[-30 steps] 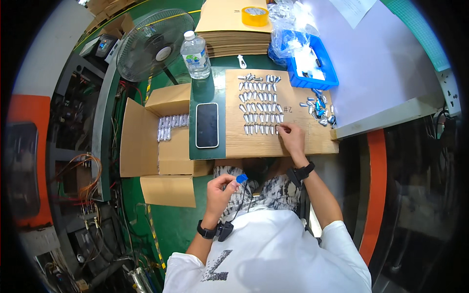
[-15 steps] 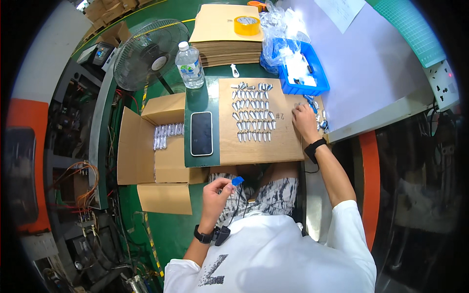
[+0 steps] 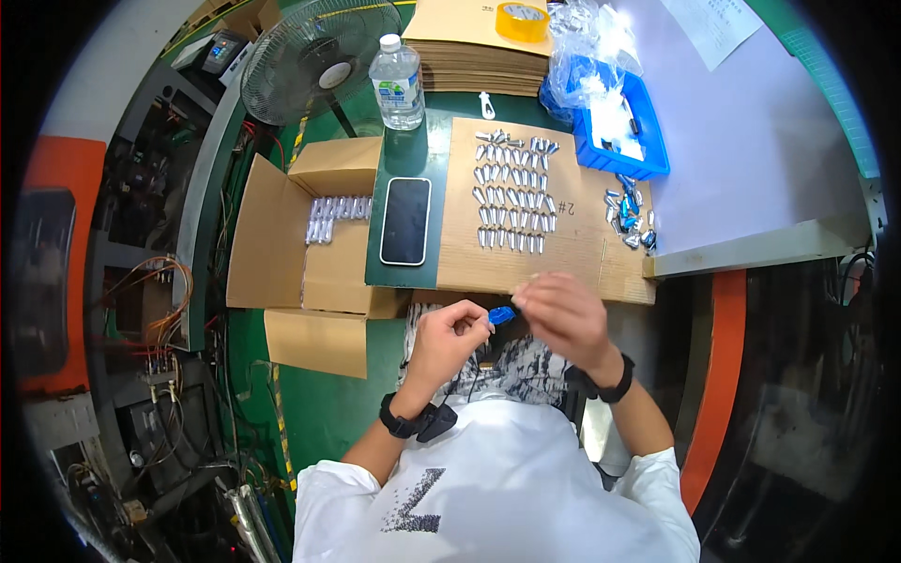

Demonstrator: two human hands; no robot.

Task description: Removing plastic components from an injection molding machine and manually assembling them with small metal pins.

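Above my lap, my left hand pinches a small blue piece between thumb and fingertips; its exact kind is too small to make out. Just to the right of that piece is my right hand, smeared by motion, so whatever its fingers hold is unclear. Beyond both hands, small silver tapered metal parts lie in several rows on a cardboard sheet. A loose heap of silver and blue pieces lies at the sheet's right side.
A phone and a water bottle are left of the sheet. Behind are a blue bin, a cardboard stack, a tape roll and a fan. An open carton with wrapped parts stands at left.
My right hand has come back from the loose heap at the right to beside my left hand. My left hand has moved up and right with the blue piece. The view has shifted.
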